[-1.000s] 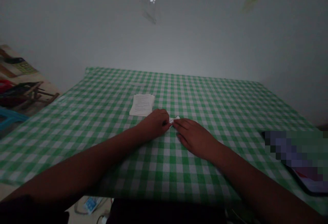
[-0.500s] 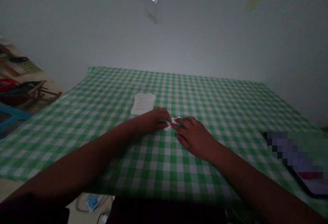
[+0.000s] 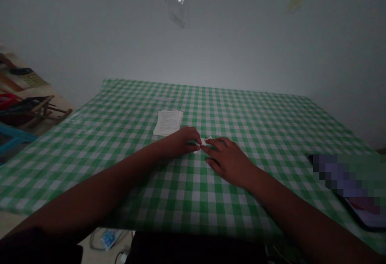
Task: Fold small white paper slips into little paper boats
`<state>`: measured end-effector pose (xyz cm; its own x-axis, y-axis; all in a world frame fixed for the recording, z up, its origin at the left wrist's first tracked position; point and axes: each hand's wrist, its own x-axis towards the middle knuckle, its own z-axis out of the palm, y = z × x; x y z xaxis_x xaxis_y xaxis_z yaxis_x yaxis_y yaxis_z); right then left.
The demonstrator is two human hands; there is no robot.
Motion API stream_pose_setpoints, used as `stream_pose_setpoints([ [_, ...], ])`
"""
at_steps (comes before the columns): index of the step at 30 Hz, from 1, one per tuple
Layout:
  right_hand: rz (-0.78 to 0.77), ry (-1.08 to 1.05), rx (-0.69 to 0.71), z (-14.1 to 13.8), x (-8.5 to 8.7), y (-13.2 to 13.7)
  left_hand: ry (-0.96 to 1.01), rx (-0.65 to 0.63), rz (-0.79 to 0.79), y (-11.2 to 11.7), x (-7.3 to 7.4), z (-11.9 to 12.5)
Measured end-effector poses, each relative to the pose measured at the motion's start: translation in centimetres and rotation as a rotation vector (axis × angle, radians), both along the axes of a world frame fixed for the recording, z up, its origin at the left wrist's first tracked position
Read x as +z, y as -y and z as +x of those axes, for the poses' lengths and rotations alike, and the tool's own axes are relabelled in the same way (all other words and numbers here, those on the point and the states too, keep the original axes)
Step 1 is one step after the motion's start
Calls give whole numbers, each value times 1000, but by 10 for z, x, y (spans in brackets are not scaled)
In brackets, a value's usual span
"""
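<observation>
A small piece of white paper (image 3: 204,140), apparently folded, lies on the checked tablecloth between my hands, mostly covered by fingers. My left hand (image 3: 182,141) has its thumb and fingertips closed in a pinch at the paper's left side. From the right, my right hand (image 3: 229,161) rests low over the paper, its fingers stretched and spread, with the fingertips touching it. The tips of both hands nearly meet. Just behind my left hand sits a stack of printed paper sheets (image 3: 167,122).
A green and white checked tablecloth (image 3: 256,123) covers the table, which stands against a pale wall (image 3: 211,46). At the right edge lies a dark-framed device with a blurred screen (image 3: 346,191). A blue stool (image 3: 15,137) stands left of the table.
My left thumb and fingertips have drawn closer together on the paper, and less of its near edge shows. My right hand stays almost where it was.
</observation>
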<state>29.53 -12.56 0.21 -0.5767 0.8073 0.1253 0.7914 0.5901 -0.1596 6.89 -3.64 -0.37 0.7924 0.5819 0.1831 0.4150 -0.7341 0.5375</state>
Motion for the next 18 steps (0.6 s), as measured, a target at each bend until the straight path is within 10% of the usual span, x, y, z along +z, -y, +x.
stream_pose_setpoints([
  [18, 18, 16, -147, 7, -3, -5, -53, -101, -93, -3, 12, -7],
])
